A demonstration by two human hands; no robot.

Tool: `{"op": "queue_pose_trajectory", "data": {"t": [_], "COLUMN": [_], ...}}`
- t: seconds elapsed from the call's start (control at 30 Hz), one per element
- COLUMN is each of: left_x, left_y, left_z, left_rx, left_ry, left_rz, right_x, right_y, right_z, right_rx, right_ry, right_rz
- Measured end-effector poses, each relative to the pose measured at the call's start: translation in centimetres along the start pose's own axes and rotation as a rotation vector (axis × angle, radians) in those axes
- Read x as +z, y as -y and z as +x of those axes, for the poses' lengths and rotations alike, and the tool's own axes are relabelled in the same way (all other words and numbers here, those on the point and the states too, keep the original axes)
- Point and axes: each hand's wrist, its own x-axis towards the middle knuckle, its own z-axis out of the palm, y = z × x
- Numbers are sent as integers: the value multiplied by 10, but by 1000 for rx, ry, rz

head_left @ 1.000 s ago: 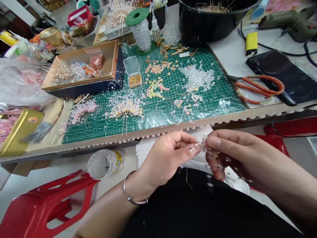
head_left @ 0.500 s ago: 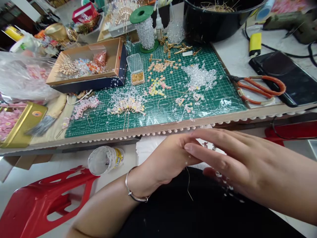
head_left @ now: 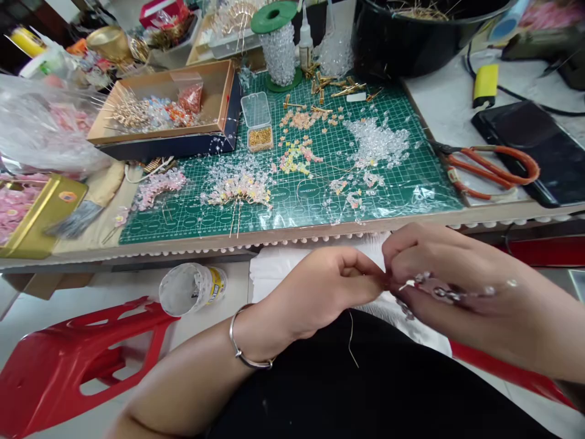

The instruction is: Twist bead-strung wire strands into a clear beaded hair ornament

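A thin silver bangle (head_left: 242, 349) sits loosely on the left wrist (head_left: 261, 334), with a small knob on its lower edge. The left hand (head_left: 326, 299) and right hand (head_left: 441, 292) are bare, and so are the left forearm (head_left: 183, 390) and right forearm (head_left: 530, 341), on either side of the bangle. A black garment (head_left: 365, 384) covers the torso and lap just right of the bangle, matte fabric with a few pale specks. Can't tell what type of garment.

No wording can be read clearly: the lettering on the green cutting mat (head_left: 309, 191) near its lower edge, the yellow label on the plastic jar (head_left: 214, 285), and the tin's round badge (head_left: 67, 196) are too small or blurred.
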Motion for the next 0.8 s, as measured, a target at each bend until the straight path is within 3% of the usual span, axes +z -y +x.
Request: {"op": "queue_pose_trajectory", "data": {"t": [0.2,0.3,0.4,0.6,0.8], "left_x": [-1,1,2,3,4], "left_y": [-7,-10,-9,-8,-3], "left_z": [-6,-8,-8,-13,-15], "left_rx": [91,194,280,459,715], "left_ry": [-53,-92,-106,-134,-168], "left_rz": [105,151,208,514,830], "right_x": [4,5,4,9,13], "right_y": [-14,-13,-3,16,20], "right_z": [-14,-19,-22,-31,-34], "right_rx": [429,509,437,70,43], "right_ry": [-75,-57,-91,-55,-102], "right_rz": [375,518,341,-160,-319]}}
